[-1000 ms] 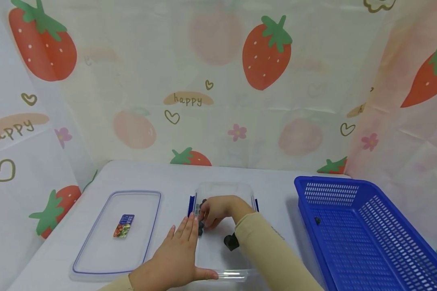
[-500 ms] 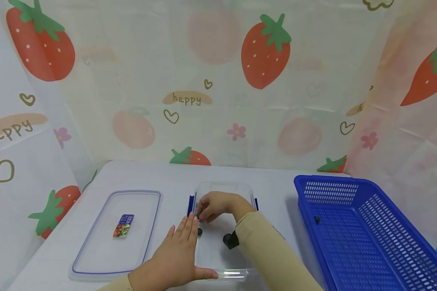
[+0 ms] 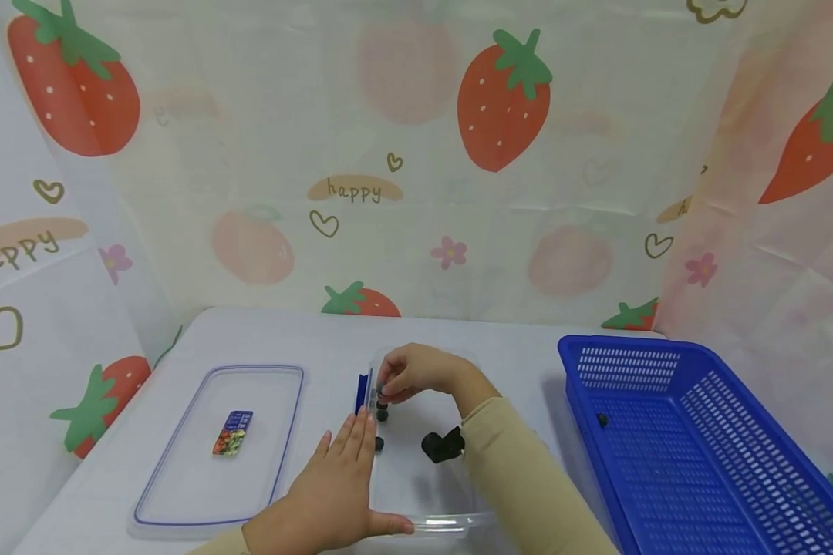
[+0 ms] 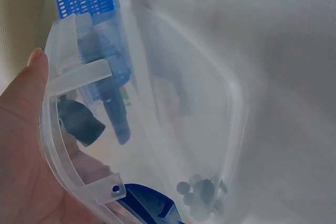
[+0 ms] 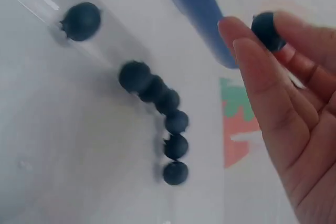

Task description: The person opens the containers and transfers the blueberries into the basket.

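A clear plastic box (image 3: 451, 523) with blue latches stands in the middle of the table. My left hand (image 3: 326, 487) lies along its left side with fingers straight and thumb at the near rim. Over the box's left wall, my right hand (image 3: 422, 370) pinches a dark blueberry (image 5: 266, 32) between thumb and fingers, plain in the right wrist view. Inside, several blueberries (image 5: 176, 122) line up in a curved row by the wall. A single blueberry (image 5: 82, 21) sits apart from them, near a corner. The left wrist view shows the box wall (image 4: 233, 103) from outside.
To the left lies a clear lid (image 3: 278, 432) with a blue seal and a colourful label (image 3: 233, 433). A blue perforated basket (image 3: 708, 432) stands at the right, holding one dark berry (image 3: 601, 419). A black wrist camera (image 3: 442, 445) hangs under the right wrist.
My right hand first went along the box's left wall among the berries, then rose with a blueberry, uncovering others below. My left hand has stayed in place.
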Demonstrator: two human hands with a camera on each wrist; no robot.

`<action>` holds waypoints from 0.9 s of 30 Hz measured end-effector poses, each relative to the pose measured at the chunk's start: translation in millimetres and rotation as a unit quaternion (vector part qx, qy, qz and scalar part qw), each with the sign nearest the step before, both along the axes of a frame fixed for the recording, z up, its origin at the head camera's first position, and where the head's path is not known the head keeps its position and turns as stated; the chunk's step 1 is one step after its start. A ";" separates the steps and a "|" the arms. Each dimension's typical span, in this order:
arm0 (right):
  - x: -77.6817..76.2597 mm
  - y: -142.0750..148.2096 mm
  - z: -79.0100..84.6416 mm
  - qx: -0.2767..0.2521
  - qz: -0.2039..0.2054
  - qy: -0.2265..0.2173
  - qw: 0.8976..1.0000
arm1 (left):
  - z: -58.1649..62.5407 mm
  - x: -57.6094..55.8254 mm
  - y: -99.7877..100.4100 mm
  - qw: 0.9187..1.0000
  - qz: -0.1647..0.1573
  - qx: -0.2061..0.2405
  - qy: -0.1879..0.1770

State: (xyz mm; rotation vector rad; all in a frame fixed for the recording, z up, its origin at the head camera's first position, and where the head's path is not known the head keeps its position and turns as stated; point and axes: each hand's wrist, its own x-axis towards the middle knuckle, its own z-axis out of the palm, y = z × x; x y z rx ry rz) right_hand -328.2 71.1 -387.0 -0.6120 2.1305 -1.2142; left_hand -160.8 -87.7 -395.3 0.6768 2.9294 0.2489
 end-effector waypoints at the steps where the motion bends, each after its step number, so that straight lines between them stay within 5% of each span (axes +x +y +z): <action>1: -0.4 2.3 2.9 0.001 0.004 0.006 1.000 | 0.4 0.3 0.3 1.000 0.000 -0.001 0.001; 16: -1.3 78.1 67.0 -0.049 -0.011 0.062 0.997 | -0.5 0.7 2.2 1.000 0.008 -0.015 0.001; 27: 6.3 163.0 89.3 -0.052 -0.065 0.076 0.994 | 3.6 4.4 3.1 1.000 0.002 -0.007 0.005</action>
